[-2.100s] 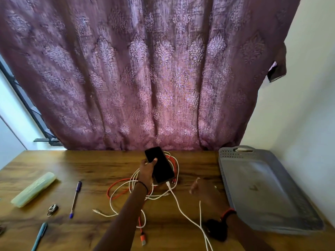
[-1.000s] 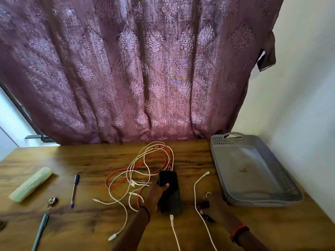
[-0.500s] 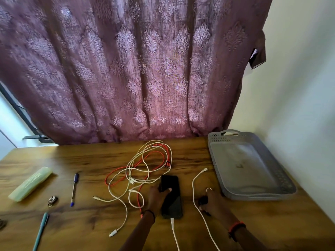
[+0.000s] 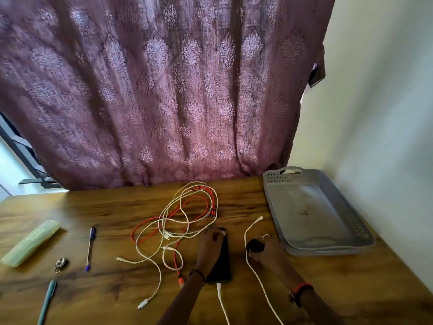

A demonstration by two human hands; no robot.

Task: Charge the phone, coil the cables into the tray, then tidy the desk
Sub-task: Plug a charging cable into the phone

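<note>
The middle of the wooden desk point(image 4: 234, 191) is taken up by a loose tangle of white and orange cables point(image 4: 178, 221). To its left, bare wood is found as far as a blue pen point(image 4: 90, 248). At the right, the grey plastic tray point(image 4: 276, 207) is hemmed by the pale wall point(image 4: 379, 137). The far edge is closed off by a patterned mauve curtain point(image 4: 164, 90).

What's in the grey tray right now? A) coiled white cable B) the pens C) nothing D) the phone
C: the grey tray shows only its bare floor, while the cables lie tangled on the desk and the phone lies flat under the left hand.
</note>
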